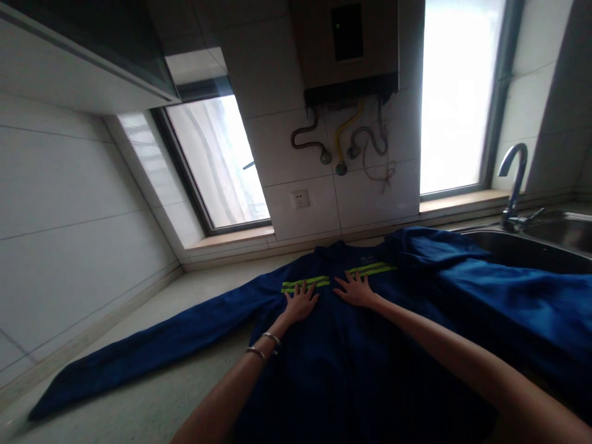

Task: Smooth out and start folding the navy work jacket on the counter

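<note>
A dark blue work jacket (342,333) lies spread on the countertop, its collar toward the wall. Yellow-green reflective stripes cross both sides of its chest. One sleeve (166,336) stretches out flat to the left; the other lies bunched and folded to the right, reaching the sink. My left hand (300,303) rests on the chest just below the left stripe, fingers spread. Beside it, my right hand (356,290) lies flat with fingers apart at the right stripe's inner end. Neither hand grips the cloth.
The pale countertop (203,376) runs along a tiled wall. At the right are a steel sink (559,250) and a curved faucet (514,185). A water heater (349,49) with pipes hangs above, near a wall socket (300,198). A cabinet (92,61) overhangs at upper left.
</note>
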Demonstrator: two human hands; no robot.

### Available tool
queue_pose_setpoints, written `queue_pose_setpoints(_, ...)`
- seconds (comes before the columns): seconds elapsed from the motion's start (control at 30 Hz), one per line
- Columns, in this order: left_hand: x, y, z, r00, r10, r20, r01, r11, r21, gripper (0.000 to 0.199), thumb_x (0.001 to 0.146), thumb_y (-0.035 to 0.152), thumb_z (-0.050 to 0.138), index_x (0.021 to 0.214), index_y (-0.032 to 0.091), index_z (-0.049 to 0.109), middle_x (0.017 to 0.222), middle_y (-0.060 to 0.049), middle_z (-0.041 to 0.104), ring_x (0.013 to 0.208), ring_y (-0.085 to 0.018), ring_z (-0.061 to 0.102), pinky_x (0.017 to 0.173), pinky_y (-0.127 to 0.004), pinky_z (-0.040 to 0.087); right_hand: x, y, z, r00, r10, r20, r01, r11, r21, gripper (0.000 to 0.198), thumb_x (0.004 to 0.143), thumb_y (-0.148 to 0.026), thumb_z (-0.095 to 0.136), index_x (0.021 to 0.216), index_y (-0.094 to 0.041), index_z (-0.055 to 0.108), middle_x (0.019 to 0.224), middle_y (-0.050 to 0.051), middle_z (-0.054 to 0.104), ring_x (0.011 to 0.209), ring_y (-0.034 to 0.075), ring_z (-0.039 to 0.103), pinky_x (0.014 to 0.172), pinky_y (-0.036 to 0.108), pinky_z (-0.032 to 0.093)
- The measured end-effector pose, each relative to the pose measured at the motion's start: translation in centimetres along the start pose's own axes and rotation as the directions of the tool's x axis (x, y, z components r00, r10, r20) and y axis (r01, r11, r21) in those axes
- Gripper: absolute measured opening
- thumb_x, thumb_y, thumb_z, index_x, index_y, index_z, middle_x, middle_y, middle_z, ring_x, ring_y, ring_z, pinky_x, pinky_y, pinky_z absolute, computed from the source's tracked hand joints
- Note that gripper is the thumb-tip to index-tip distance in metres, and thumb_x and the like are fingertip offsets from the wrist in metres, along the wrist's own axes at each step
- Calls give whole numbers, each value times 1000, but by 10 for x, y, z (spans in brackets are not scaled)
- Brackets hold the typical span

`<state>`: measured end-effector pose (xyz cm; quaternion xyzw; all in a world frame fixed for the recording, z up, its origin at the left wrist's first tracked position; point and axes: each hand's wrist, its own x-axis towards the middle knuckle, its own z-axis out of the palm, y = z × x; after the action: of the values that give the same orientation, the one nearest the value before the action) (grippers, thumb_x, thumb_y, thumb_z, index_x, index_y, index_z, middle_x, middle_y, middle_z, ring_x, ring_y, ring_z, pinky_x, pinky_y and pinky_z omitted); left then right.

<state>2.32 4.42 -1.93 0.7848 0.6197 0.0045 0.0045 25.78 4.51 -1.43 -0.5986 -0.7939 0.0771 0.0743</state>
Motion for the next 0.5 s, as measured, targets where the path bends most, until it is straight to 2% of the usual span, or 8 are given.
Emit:
queue_pose_setpoints(0.37, 45, -25, -10, 1000, -5, -13, 5, 999, 49, 55, 91, 54, 19, 143, 37, 15, 152, -6, 15, 136, -38, 14, 96, -70, 18, 54, -8, -3, 998, 60, -16, -60, 998, 11, 69, 82, -72, 14, 142, -39, 21, 151, 4, 14, 134, 39, 9, 100, 61, 1)
queue_pose_setpoints(0.43, 44, -22, -11, 999, -11, -45, 14, 998, 61, 53, 92, 51, 20, 143, 35, 19, 151, -6, 20, 135, -36, 19, 97, -67, 21, 57, -8, -2, 997, 71, -17, -71, 997, 10, 69, 82, -72, 15, 142, -39, 21, 151, 3, 14, 134, 38, 9, 100, 61, 1)
queue_pose_setpoints(0.5, 37, -18, -13, 992, -15, -126, 27, 996, 90, 51, 93, 42, 23, 141, 28, 27, 148, -9, 27, 133, -33, 25, 100, -61, 23, 58, -7, -2, 997, 76, -21, -76, 997, 13, 68, 82, -72, 16, 142, -40, 22, 151, 3, 15, 134, 38, 10, 101, 60, 2)
